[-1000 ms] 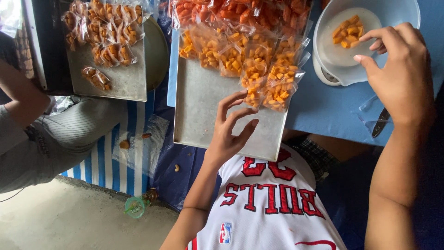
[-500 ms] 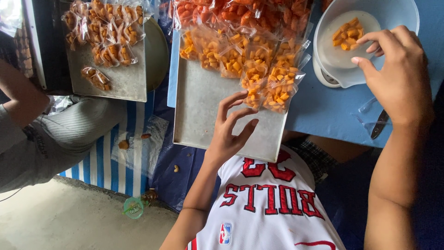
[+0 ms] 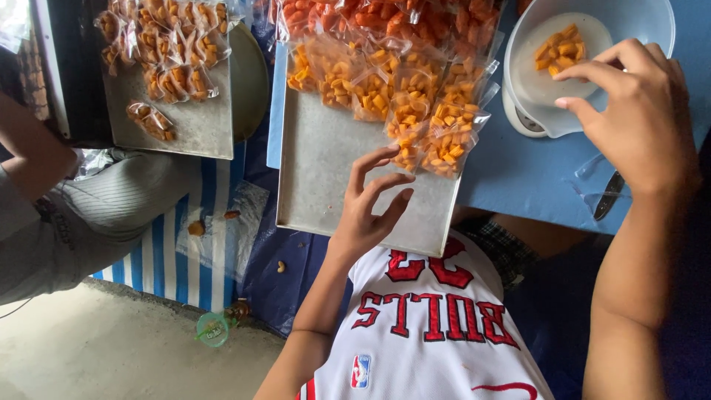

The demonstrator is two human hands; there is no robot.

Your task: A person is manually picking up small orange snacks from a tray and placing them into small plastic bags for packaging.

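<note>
My left hand (image 3: 368, 207) hovers over the bare near end of a metal tray (image 3: 318, 170), fingers spread and holding nothing, its fingertips just short of the nearest clear bag of orange pieces (image 3: 443, 147). Several such bags (image 3: 385, 81) fill the tray's far half. My right hand (image 3: 637, 118) reaches over the rim of a translucent white bowl (image 3: 644, 18) that holds a few orange pieces (image 3: 559, 48). Its thumb and fingers are curled and apart, with nothing visible between them.
A second metal tray (image 3: 196, 126) with more bags (image 3: 163, 52) lies at the far left, beside another person's arm (image 3: 33, 159) and grey-clad knee. A knife (image 3: 609, 194) and clear plastic rest on the blue surface (image 3: 511, 170). A green cup (image 3: 213, 328) stands on the floor.
My right hand has shifted slightly over the bowl's rim. My left hand has stayed in place above the tray.
</note>
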